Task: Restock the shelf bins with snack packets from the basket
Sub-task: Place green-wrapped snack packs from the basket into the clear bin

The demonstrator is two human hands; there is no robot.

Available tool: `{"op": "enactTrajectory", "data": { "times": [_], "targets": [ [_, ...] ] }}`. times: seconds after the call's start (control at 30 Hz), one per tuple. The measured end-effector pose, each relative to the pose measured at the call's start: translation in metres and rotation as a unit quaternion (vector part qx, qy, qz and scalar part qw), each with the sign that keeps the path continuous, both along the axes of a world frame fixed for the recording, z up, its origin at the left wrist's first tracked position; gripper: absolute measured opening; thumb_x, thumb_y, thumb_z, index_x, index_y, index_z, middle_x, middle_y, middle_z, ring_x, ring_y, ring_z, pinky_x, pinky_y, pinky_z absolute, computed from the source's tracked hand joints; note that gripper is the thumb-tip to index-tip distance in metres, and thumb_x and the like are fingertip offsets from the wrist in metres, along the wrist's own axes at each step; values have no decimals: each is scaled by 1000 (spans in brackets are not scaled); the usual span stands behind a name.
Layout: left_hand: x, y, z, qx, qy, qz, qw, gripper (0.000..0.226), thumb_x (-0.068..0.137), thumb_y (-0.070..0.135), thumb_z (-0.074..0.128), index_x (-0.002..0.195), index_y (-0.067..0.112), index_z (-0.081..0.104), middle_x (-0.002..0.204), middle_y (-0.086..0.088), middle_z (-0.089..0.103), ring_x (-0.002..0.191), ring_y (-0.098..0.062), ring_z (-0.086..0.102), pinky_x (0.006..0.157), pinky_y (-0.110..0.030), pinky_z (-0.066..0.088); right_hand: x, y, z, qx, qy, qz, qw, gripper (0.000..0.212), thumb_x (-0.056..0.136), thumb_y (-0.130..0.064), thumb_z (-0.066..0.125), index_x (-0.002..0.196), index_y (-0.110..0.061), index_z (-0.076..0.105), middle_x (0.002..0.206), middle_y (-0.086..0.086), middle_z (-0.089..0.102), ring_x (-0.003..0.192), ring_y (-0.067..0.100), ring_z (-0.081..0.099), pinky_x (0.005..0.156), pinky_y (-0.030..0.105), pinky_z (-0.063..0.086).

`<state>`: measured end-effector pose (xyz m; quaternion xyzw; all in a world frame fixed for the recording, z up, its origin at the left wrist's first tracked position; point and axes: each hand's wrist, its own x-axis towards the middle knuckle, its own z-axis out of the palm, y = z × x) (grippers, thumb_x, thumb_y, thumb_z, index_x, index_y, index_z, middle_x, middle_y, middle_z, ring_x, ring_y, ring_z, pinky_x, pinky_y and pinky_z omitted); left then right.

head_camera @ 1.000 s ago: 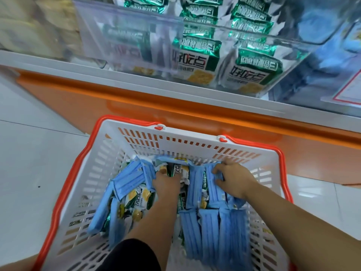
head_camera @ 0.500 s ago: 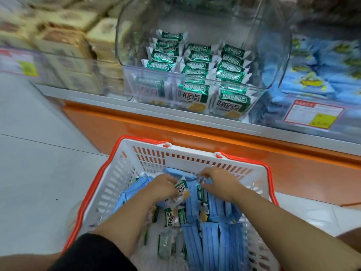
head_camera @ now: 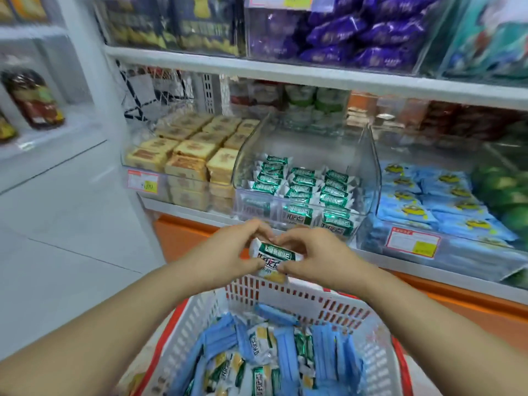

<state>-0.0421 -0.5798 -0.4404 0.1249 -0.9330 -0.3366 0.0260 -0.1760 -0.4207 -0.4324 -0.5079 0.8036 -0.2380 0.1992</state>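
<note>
Both hands hold a small stack of green-and-white snack packets above the far rim of the white basket. My left hand pinches the stack's left end and my right hand pinches its right end. Just beyond them on the lowest shelf stands a clear bin with rows of the same green packets. Inside the basket lie several blue packets mixed with green-and-white ones.
Left of the clear bin is a bin of yellow cake packs; to its right, a bin of blue packets with a red price label. An orange shelf base runs behind the basket. Upper shelves hold purple and dark packets. Grey floor lies to the left.
Both hands have risen out of the basket with green packets held between them. The view has tilted up from the basket to the shelves.
</note>
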Motion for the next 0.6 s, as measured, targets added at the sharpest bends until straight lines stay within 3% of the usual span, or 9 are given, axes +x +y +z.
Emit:
{"op": "enactTrajectory", "data": {
  "times": [0.07, 0.13, 0.23, 0.33, 0.43, 0.5, 0.6],
  "targets": [
    [0, -4, 16, 2, 69, 33, 997, 41, 89, 31, 71, 122, 42, 50, 124, 21, 60, 112, 3, 56, 100, -27, 46, -6, -3, 25, -30, 44, -20, 998, 35, 82, -27, 77, 116, -26, 69, 110, -10, 71, 95, 5, 62, 89, 30, 50],
    [-2, -11, 28, -45, 113, 52, 991, 44, 93, 35, 65, 134, 34, 49, 134, 16, 54, 118, 4, 49, 102, -21, 40, -15, -7, 45, -48, 87, -49, 994, 39, 83, -26, 76, 121, -25, 68, 115, -9, 69, 98, 6, 59, 87, 23, 45],
    [-9, -20, 36, -156, 119, 53, 979, 50, 96, 38, 58, 144, 32, 42, 146, 13, 41, 133, -6, 36, 112, -36, 34, -30, -17, 66, -103, 133, -106, 980, 38, 85, -24, 74, 122, -23, 67, 119, -5, 68, 108, 13, 60, 90, 27, 45],
    [-19, -27, 30, -248, 52, 71, 965, 63, 97, 43, 55, 152, 36, 27, 162, 9, 16, 149, -17, 9, 120, -51, 19, -54, -37, 72, -129, 185, -170, 959, 36, 88, -25, 70, 122, -29, 64, 120, -9, 67, 113, 15, 60, 92, 36, 51],
    [-36, -28, 23, -272, -5, 65, 960, 69, 97, 44, 53, 154, 41, 15, 165, 9, -8, 151, -23, -8, 121, -58, 9, -95, -62, 71, -100, 256, -224, 935, 38, 91, -22, 65, 127, -30, 60, 124, -7, 66, 110, 20, 62, 82, 38, 55],
    [-46, -28, 20, -273, -10, 62, 960, 70, 96, 43, 54, 154, 42, 14, 164, 8, -15, 151, -25, -13, 120, -61, 7, -126, -81, 67, -58, 273, -258, 925, 39, 91, -19, 63, 127, -31, 59, 114, -1, 69, 95, 24, 66, 72, 37, 56],
    [-48, -31, 15, -267, -24, 56, 962, 72, 96, 40, 54, 155, 41, 13, 163, 6, -21, 150, -27, -19, 119, -63, 5, -162, -107, 57, 37, 315, -287, 904, 38, 91, -14, 59, 124, -32, 59, 109, 6, 69, 87, 27, 66, 77, 37, 56]
  ]
}}
